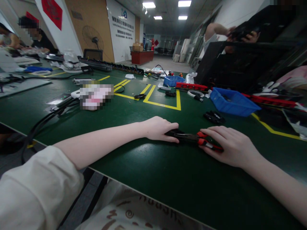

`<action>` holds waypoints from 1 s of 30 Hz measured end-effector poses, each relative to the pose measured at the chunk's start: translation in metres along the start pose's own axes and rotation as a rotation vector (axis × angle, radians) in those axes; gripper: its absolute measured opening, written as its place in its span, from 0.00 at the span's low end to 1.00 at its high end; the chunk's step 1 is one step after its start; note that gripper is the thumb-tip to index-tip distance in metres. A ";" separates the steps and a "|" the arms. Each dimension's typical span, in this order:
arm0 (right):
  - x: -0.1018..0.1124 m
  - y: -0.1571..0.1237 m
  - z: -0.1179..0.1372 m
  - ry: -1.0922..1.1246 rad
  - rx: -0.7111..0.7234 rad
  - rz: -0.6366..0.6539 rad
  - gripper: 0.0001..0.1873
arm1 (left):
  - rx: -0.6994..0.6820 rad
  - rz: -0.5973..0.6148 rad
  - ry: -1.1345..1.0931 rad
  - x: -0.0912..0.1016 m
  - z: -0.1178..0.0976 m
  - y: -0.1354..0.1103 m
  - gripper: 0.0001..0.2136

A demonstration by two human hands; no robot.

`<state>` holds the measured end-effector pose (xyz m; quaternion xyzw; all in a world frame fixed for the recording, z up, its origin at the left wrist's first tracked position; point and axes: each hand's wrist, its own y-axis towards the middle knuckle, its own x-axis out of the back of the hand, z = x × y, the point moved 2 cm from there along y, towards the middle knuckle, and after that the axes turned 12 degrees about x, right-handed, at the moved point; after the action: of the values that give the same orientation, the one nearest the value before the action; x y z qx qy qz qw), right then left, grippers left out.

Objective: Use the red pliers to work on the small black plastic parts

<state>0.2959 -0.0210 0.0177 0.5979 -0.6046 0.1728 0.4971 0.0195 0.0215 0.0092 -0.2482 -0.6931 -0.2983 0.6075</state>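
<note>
Pale sleeve; left hand, pinching black part; opposite, right hand, gripping red-handled pliers, which we best hold level.

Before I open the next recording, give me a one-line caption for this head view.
Left hand holding a black piece, right hand gripping red-handled pliers, at a green tabletop.

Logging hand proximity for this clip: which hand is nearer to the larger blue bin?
Right. The right hand, holding red-handled pliers, is on the near side of the larger blue bin; the left hand is farther off, to the bin's left.
</note>
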 end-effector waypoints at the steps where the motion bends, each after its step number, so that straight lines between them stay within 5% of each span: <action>1: 0.000 0.000 0.000 -0.005 -0.004 0.001 0.19 | 0.000 -0.005 0.000 0.000 0.000 0.000 0.23; 22: -0.002 -0.001 0.002 0.132 -0.099 -0.020 0.23 | 0.003 0.003 -0.021 0.001 -0.001 -0.001 0.22; 30: 0.001 0.006 0.007 0.163 -0.072 -0.058 0.18 | 0.001 -0.012 -0.038 0.000 0.000 -0.001 0.21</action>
<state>0.2878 -0.0260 0.0175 0.5810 -0.5501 0.1847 0.5707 0.0194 0.0207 0.0090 -0.2493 -0.7060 -0.2967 0.5927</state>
